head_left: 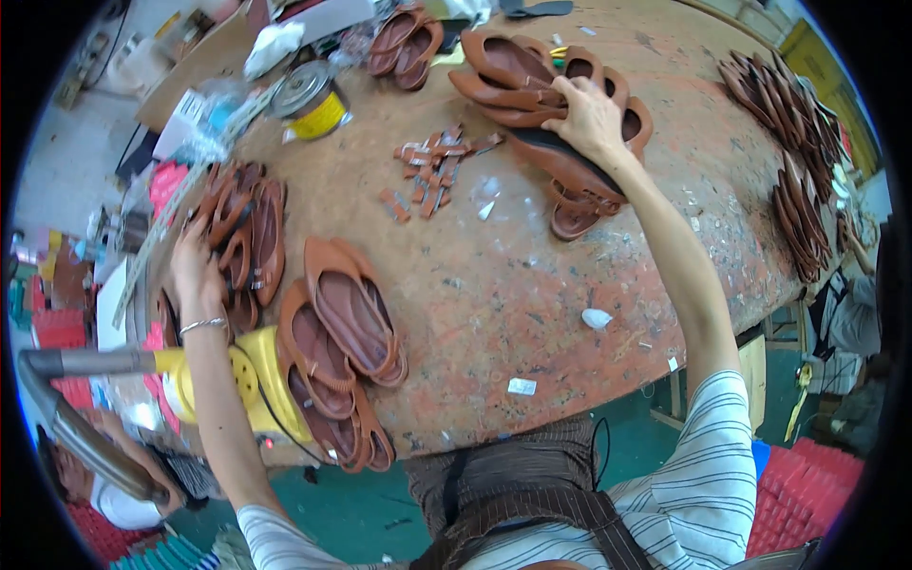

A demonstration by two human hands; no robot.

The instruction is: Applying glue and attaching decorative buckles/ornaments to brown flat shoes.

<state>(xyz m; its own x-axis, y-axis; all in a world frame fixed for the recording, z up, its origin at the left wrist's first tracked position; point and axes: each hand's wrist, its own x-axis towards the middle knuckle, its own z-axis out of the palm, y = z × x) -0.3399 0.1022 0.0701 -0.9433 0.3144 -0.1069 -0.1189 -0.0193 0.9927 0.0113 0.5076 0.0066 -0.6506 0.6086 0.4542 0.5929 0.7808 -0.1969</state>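
Note:
With thumb and fingers, my right hand (591, 119) pinches the edge of a brown slingback sandal (513, 100) in the pile at the far middle. More sandals of the same kind lie under and beside it. Over on the left, my left hand (195, 269), with a bracelet at its wrist, is closed at the outer side of another pile of brown sandals (269, 228); its fingertips are partly hidden among them. A third group of brown sandals (347, 309) lies near the front edge. Small brown strap pieces with buckles (437, 166) are heaped between the piles.
A tin with a yellow label (309, 103) stands at the back left. A yellow machine with a grey tube (252, 380) is by the left front edge. More brown shoes (788, 114) are stacked along the right. White scraps (597, 318) dot the worn table (532, 285).

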